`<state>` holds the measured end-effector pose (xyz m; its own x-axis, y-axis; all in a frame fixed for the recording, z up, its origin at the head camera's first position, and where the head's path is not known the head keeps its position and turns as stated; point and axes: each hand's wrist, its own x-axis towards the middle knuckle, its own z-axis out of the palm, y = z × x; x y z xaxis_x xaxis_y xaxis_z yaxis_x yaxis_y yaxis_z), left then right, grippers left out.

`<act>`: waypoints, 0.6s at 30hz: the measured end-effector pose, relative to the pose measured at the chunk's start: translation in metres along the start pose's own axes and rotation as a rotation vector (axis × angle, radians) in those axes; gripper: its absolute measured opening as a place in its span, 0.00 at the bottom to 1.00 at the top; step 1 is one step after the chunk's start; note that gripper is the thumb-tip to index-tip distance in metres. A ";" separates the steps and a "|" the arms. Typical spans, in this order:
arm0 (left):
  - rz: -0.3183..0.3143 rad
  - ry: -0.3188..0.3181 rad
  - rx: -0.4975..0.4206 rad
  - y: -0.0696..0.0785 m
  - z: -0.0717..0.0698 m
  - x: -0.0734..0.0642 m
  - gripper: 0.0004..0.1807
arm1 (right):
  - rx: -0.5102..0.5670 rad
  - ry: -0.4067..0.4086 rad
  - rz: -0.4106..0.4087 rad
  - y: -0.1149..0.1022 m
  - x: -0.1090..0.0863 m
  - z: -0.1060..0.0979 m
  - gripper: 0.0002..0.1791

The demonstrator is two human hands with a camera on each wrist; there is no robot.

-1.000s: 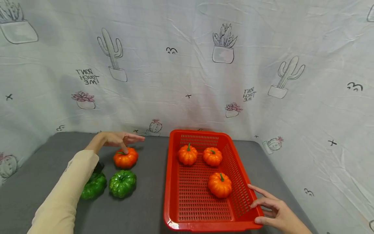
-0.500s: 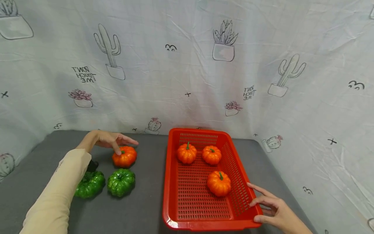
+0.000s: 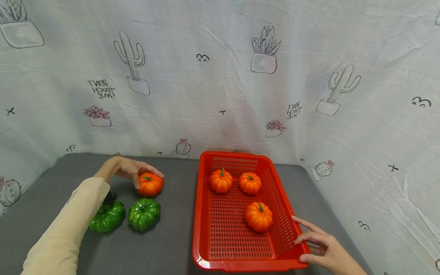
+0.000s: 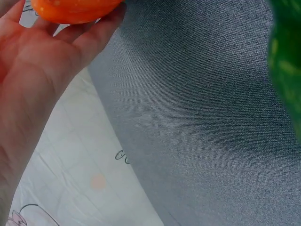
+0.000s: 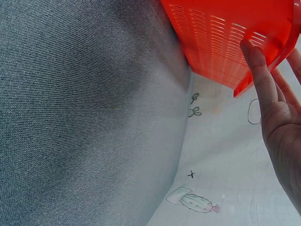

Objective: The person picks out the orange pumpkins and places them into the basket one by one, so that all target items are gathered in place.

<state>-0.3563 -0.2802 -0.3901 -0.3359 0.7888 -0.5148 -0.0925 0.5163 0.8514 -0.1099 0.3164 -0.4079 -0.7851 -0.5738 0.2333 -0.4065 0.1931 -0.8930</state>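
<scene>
At the back left in the head view, my left hand grips an orange pumpkin, thumb on the near side and fingers on the far side. In the left wrist view the fingers lie along the pumpkin, which the frame edge cuts off. My right hand holds the front right corner of a red plastic basket. The right wrist view shows fingertips against its slotted wall. Inside stand three orange pumpkins: back left, back right and front right.
Two green pumpkins, one to the left and one to the right, sit nearer than the held one. A dark thing is partly hidden by the left sleeve. A patterned white cloth rises behind the grey table.
My left hand has gone from hovering over the orange pumpkin, thumb on its top, to fingers lowered around its sides. My right hand stays at the basket's corner.
</scene>
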 end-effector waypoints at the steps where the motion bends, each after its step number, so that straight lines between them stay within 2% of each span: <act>1: -0.004 0.003 0.003 -0.001 0.000 0.001 0.46 | -0.001 -0.001 -0.006 0.000 0.000 0.000 0.17; 5: -0.011 0.006 -0.008 -0.006 0.002 0.002 0.50 | -0.010 -0.001 -0.017 0.002 -0.001 0.001 0.17; 8: 0.029 0.054 -0.053 -0.008 0.004 -0.001 0.48 | -0.012 -0.001 -0.020 0.002 -0.001 0.001 0.17; 13: 0.182 0.195 -0.091 -0.001 0.009 -0.014 0.38 | -0.009 -0.003 -0.035 0.003 -0.001 0.001 0.17; 18: 0.331 0.270 -0.058 0.015 0.020 -0.021 0.35 | -0.019 0.004 -0.033 0.002 -0.001 0.000 0.17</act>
<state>-0.3316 -0.2822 -0.3685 -0.5892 0.7889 -0.1745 0.0119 0.2243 0.9744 -0.1096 0.3172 -0.4103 -0.7727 -0.5772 0.2642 -0.4414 0.1894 -0.8771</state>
